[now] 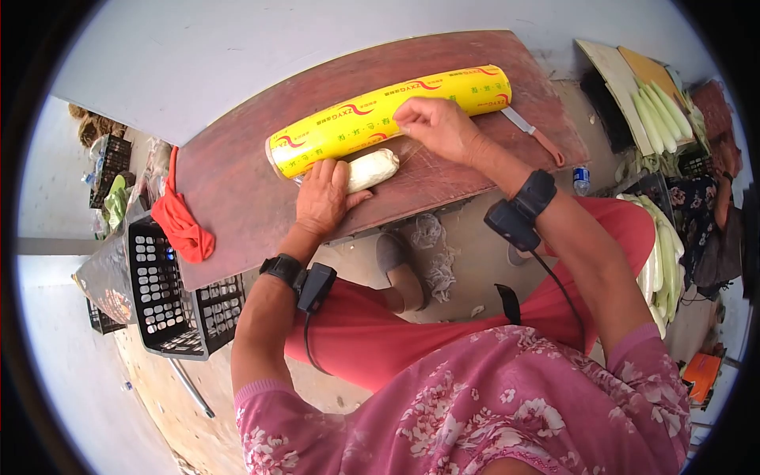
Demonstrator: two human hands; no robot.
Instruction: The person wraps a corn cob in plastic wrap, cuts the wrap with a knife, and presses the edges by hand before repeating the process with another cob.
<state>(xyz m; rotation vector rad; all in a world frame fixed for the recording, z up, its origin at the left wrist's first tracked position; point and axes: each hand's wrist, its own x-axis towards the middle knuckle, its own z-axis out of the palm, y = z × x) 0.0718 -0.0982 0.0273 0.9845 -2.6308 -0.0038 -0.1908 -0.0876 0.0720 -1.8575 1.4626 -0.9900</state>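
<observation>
My left hand lies over the left end of a pale, whitish-green cylindrical vegetable, its thumb along the near side. The vegetable rests on the reddish-brown table, just in front of a big yellow roll of cling film with red and green print. My right hand is raised at the middle of the roll's near side, fingertips pinched together. Whatever may be between those fingers is hidden. To the right of that hand, a knife with a brownish-pink handle lies on the table.
A red cloth hangs over the table's left edge, above a black plastic crate. Long pale green vegetables lie at the right, with more nearer me. A bottle stands off the table's right corner. Another person sits far right.
</observation>
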